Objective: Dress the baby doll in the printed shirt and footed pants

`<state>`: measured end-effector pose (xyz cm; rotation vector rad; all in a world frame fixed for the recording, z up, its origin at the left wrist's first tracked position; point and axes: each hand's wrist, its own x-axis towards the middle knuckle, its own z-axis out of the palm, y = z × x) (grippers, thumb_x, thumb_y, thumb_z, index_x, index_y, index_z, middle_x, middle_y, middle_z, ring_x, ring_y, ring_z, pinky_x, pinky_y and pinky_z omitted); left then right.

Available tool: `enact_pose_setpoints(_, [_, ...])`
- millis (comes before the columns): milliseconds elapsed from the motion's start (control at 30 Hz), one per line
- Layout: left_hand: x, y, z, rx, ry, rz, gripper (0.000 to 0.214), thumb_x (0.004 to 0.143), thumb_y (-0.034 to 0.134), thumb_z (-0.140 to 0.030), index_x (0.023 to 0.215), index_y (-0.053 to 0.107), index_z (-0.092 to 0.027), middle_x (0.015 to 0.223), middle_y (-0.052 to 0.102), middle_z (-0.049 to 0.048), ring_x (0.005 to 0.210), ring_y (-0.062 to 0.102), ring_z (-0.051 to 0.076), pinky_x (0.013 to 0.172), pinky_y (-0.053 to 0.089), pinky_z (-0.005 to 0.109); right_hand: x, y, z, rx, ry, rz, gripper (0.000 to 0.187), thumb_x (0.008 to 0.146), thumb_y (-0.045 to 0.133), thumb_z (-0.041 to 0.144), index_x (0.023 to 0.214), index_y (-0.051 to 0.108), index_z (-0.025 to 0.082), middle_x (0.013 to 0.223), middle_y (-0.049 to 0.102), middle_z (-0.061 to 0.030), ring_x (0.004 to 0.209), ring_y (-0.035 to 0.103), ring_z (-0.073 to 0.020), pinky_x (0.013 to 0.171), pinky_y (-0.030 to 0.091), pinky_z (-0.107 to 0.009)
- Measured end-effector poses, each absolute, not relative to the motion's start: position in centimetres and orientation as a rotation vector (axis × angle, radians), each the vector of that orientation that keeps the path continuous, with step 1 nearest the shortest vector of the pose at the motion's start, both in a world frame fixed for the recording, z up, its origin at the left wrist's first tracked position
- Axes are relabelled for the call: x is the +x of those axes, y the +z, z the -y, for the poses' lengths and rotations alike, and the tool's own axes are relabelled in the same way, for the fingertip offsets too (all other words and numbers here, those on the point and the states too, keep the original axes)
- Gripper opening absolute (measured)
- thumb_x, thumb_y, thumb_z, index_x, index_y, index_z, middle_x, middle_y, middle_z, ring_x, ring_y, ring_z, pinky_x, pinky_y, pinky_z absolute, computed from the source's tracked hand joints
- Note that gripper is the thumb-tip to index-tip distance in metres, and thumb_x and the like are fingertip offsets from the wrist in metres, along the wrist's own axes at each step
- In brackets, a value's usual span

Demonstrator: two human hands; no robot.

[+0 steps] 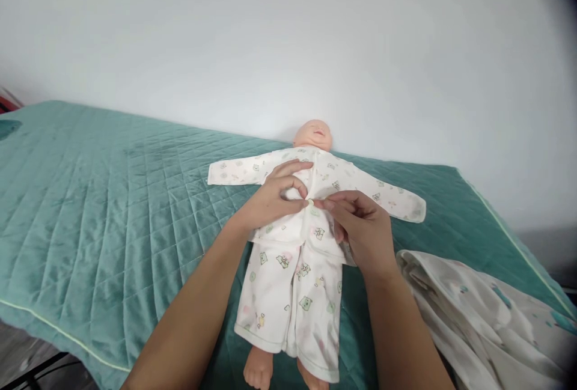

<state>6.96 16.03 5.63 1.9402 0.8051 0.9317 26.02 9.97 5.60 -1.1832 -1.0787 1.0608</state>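
A baby doll [312,134] lies on its back, dressed in a white baby shirt [331,169] and matching trousers [311,303] printed with small green bears. My left hand [280,195] lies over the front of the shirt, thumb and index finger pinched at the front opening beside a small pale button [310,202]. From the other side, my right hand [356,216] pinches the shirt's front edge by that button, its other fingers curled in. How the button sits in the fabric is too small to tell. Both sleeves stretch out sideways, and the doll's bare feet show below the trousers.
Under the doll is a green quilted cover [148,216] with a light piped edge. A crumpled white cloth with teal marks [491,312] lies at the right, beside my right forearm. Behind the doll's head rises a white wall [270,47].
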Motion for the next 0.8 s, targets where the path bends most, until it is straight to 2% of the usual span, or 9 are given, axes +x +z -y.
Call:
enact_pose_setpoints(167, [7.07, 5.74, -15.92, 1.930, 0.931, -0.818, 0.005, 0.086, 0.066, -0.021, 0.081, 0.065, -0.023, 0.159, 0.043, -0.0011, 0.155, 0.023, 0.029, 0.110, 0.047, 0.049, 26.15, 5.58, -10.03, -1.156, 1.073, 1.101, 0.024, 0.074, 0.086, 0.038, 0.080, 0.071, 0.020, 0.054, 0.062, 0.0023, 0.036, 0.043, -0.0060, 0.037, 0.029, -0.020])
enact_pose_setpoints(333, [7.12, 5.71, -15.86, 1.927, 0.970, -0.819, 0.007, 0.086, 0.067, -0.022, 0.080, 0.065, -0.023, 0.156, 0.047, 0.0001, 0.154, 0.026, 0.027, 0.120, 0.035, 0.053, 26.42, 5.39, -10.11, -1.147, 1.073, 1.121, 0.023, 0.076, 0.084, 0.038, 0.083, 0.072, 0.020, 0.057, 0.066, 0.0006, 0.036, 0.044, -0.0065, 0.036, 0.030, -0.020])
enact_pose_setpoints(500, [7.05, 5.59, -16.03, 1.884, 0.979, -0.801, 0.007, 0.087, 0.066, -0.023, 0.080, 0.067, -0.023, 0.155, 0.049, -0.0005, 0.154, 0.027, 0.025, 0.125, 0.025, 0.053, 26.62, 5.23, -10.16, -1.130, 1.093, 1.125, 0.022, 0.076, 0.084, 0.037, 0.084, 0.072, 0.020, 0.071, 0.075, -0.0031, 0.036, 0.045, -0.0060, 0.035, 0.032, -0.021])
enact_pose_setpoints(600, [7.00, 5.50, -16.17, 1.866, 0.982, -0.791, 0.007, 0.086, 0.067, -0.024, 0.079, 0.068, -0.022, 0.154, 0.050, -0.0008, 0.154, 0.027, 0.024, 0.127, 0.020, 0.051, 26.70, 5.30, -10.19, -1.121, 1.119, 1.133, 0.021, 0.076, 0.084, 0.035, 0.083, 0.073, 0.019, 0.067, 0.073, -0.0021, 0.036, 0.047, -0.0065, 0.036, 0.034, -0.021])
enact_pose_setpoints(667, [6.96, 5.48, -16.23, 1.853, 0.984, -0.785, 0.009, 0.088, 0.065, -0.025, 0.080, 0.069, -0.022, 0.153, 0.051, -0.0006, 0.153, 0.028, 0.024, 0.127, 0.019, 0.051, 26.71, 5.39, -10.18, -1.117, 1.141, 1.146, 0.020, 0.076, 0.084, 0.034, 0.083, 0.073, 0.019, 0.064, 0.072, -0.0016, 0.037, 0.048, -0.0069, 0.037, 0.034, -0.020])
enact_pose_setpoints(800, [6.84, 5.48, -16.27, 1.821, 0.986, -0.768, 0.013, 0.090, 0.061, -0.025, 0.081, 0.070, -0.023, 0.153, 0.051, -0.0008, 0.153, 0.027, 0.024, 0.128, 0.019, 0.051, 26.62, 5.45, -10.07, -1.108, 1.127, 1.142, 0.017, 0.079, 0.082, 0.033, 0.084, 0.073, 0.020, 0.074, 0.076, -0.0040, 0.038, 0.048, -0.0061, 0.038, 0.034, -0.020])
